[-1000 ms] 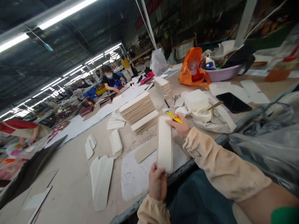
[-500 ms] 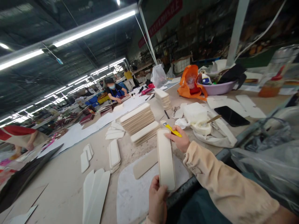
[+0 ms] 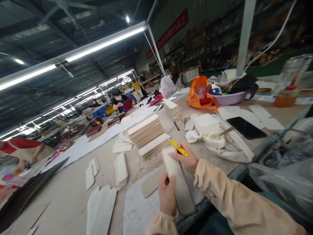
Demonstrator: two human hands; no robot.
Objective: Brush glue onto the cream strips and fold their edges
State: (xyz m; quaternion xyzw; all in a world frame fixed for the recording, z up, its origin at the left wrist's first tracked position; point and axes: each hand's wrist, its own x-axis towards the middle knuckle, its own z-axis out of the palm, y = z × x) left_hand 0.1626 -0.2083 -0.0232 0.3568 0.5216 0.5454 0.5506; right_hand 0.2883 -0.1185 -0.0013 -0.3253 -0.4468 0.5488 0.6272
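A long cream panel with rounded corners (image 3: pixel 179 186) is held tilted between my two hands. My left hand (image 3: pixel 167 192) grips its left long edge near the middle, thumb on top. At the panel's far end, my right hand (image 3: pixel 187 156) presses on the surface and also keeps a yellow-handled brush (image 3: pixel 179 148), bristles pointing up and left. Below the panel, a similar beige piece (image 3: pixel 153 184) lies on a white sheet (image 3: pixel 133 209). Just beyond stand tall stacks of the same panels (image 3: pixel 146 129).
Smaller piles of white pieces (image 3: pixel 121 168) and long strips (image 3: pixel 101 209) lie to the left. On the right are a tub of white paste (image 3: pixel 215 140), a phone (image 3: pixel 245 127), a purple basin (image 3: pixel 230 99) and an orange bag (image 3: pixel 198 91). Co-workers stand at tables farther off.
My left hand has slid up the panel's left edge from its near end. The panel's near end has swung right. A far co-worker now holds up a dark red piece.
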